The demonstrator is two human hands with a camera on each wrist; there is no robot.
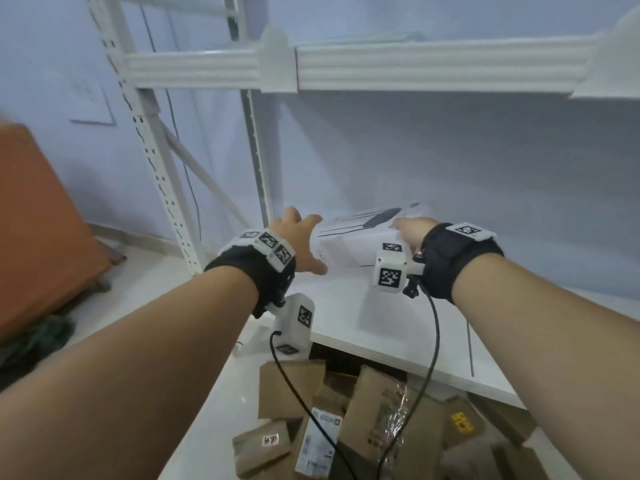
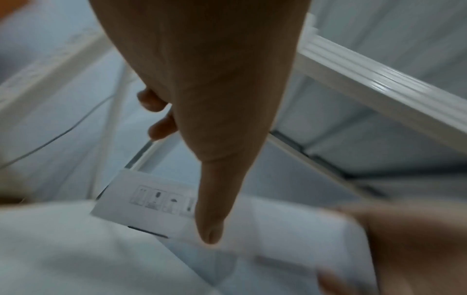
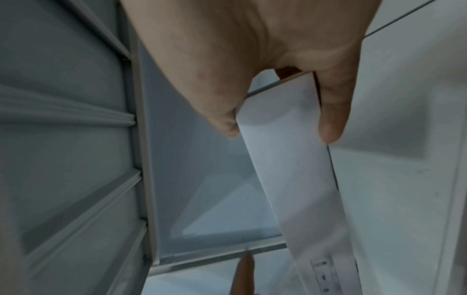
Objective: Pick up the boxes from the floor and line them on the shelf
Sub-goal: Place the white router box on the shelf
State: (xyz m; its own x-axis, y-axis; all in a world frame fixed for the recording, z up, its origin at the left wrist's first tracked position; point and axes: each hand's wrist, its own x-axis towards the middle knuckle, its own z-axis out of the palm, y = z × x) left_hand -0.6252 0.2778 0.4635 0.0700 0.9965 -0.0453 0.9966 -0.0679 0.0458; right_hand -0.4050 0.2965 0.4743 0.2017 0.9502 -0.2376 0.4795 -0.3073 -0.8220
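A long white box (image 1: 367, 233) with a dark picture on top sits low over the white shelf board (image 1: 381, 317). My right hand (image 1: 410, 233) grips its right end; in the right wrist view the thumb (image 3: 331, 119) and fingers (image 3: 222, 117) pinch the box (image 3: 290, 169) between them. My left hand (image 1: 299, 244) is at the box's left end with its fingers spread. In the left wrist view the straight thumb (image 2: 209, 219) lies over the box face (image 2: 156, 205). I cannot tell whether the box rests fully on the board.
Several brown cardboard boxes (image 1: 391, 420) lie in a heap on the floor below the shelf's front edge. An upper shelf beam (image 1: 433, 64) runs overhead. A perforated white upright (image 1: 156, 161) stands at the left, with an orange object (image 1: 41, 220) beyond it.
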